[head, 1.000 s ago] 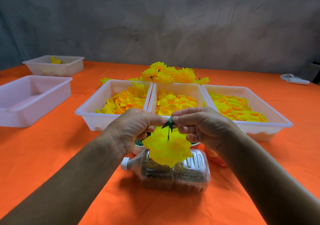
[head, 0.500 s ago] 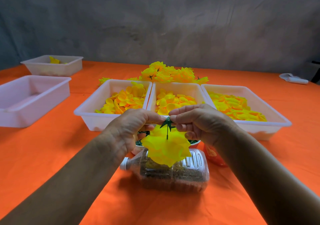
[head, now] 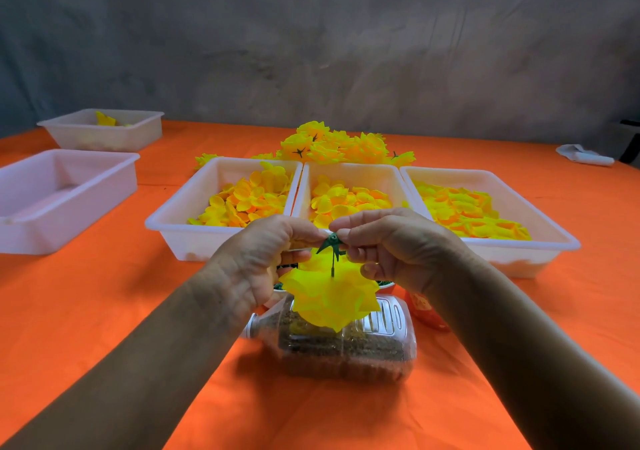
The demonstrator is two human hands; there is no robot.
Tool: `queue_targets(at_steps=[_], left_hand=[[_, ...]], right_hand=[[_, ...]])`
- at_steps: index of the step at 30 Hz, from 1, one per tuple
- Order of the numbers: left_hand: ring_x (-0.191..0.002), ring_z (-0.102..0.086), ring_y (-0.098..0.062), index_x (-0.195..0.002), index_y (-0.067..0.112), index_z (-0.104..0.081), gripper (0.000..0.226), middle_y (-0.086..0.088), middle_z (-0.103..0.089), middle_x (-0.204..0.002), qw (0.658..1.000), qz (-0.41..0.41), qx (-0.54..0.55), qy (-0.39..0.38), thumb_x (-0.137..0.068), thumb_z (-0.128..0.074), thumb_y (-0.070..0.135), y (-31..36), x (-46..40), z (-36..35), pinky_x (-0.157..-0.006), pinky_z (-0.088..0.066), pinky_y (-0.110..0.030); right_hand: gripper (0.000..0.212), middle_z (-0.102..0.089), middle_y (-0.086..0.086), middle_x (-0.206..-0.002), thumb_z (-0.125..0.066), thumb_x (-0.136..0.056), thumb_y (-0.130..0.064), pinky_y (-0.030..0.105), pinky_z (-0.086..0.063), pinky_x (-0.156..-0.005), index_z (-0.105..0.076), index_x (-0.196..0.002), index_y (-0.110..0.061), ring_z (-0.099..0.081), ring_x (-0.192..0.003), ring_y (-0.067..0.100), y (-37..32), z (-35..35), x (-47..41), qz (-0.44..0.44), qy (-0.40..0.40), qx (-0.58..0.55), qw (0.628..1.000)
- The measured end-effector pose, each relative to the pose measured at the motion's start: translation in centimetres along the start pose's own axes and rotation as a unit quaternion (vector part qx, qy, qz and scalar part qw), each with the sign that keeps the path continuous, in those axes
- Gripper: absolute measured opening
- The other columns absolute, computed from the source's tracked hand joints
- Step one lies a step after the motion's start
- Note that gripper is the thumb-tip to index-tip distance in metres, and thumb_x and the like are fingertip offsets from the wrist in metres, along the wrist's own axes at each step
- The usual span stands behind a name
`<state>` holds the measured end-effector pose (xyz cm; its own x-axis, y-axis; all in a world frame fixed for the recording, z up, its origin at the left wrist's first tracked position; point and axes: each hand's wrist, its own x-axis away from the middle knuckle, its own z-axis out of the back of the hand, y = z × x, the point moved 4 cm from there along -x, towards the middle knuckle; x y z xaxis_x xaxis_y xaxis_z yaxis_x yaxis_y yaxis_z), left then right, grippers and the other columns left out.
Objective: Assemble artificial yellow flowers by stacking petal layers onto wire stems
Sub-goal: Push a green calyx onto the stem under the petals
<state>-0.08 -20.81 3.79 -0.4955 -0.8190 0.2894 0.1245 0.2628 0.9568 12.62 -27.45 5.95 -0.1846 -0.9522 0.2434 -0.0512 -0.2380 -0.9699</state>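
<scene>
While a clear plastic bottle (head: 343,342) of dark granules lies on its side on the orange table (head: 104,311), a person's two hands meet just above it over a half-built flower. Left hand (head: 263,259) and right hand (head: 391,245) each pinch a side of the green calyx (head: 331,242) seated on the dark wire stem (head: 333,266), below which the stacked yellow petal layers (head: 329,297) hang, bloom downward. By the look of it, this flower's petals are all threaded and the calyx is being pressed home as the closing step. Beyond the hands, three white trays sit side by side, the left tray (head: 180,221), middle tray (head: 349,172) and right tray (head: 554,238), all well stocked with loose petals, so much assembly appears to remain. Behind them, a heap of finished flowers (head: 332,145) marks the work done. Farther left stand an empty-looking tray (head: 69,186) and a far tray (head: 104,131) holding a few yellow pieces.
</scene>
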Motion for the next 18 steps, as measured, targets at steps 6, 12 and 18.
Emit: queue_targets(at_steps=[6, 12, 18], left_hand=[[-0.083, -0.054, -0.019, -0.077, 0.01, -0.067, 0.025, 0.003, -0.07, -0.069, 1.0, -0.004, 0.024, 0.003, -0.053, -0.071, 0.018, 0.01, -0.26, -0.09, -0.102, -0.038, -0.037], [-0.075, -0.056, -0.015, -0.092, 0.009, -0.069, 0.067, -0.003, -0.067, -0.086, 0.999, -0.015, 0.018, 0.025, -0.029, -0.071, 0.031, -0.1, 0.19, -0.2, -0.094, -0.04, -0.034], [-0.08, -0.056, -0.017, -0.084, 0.009, -0.07, 0.03, 0.002, -0.071, -0.072, 1.0, -0.004, 0.008, 0.003, -0.056, -0.074, 0.018, -0.11, -0.3, -0.16, -0.098, -0.038, -0.035]], right_hand=[[0.013, -0.059, -0.002, -0.049, -0.06, -0.084, 0.002, 0.014, -0.036, -0.037, -0.066, -0.081, -0.009, -0.053, -0.04, 0.003, -0.11, 0.04, -0.04, -0.001, 0.007, 0.004, 1.0], [0.014, -0.06, -0.002, -0.051, -0.06, -0.085, 0.002, 0.014, -0.036, -0.037, -0.067, -0.081, -0.009, -0.053, -0.042, 0.003, -0.02, 0.22, 0.12, 0.006, 0.007, 0.017, 1.0], [0.016, -0.06, 0.002, -0.059, -0.058, -0.086, 0.003, 0.014, -0.037, -0.038, -0.068, -0.082, -0.009, -0.054, -0.044, 0.004, -0.2, 0.13, 0.04, -0.002, 0.012, 0.013, 1.0]])
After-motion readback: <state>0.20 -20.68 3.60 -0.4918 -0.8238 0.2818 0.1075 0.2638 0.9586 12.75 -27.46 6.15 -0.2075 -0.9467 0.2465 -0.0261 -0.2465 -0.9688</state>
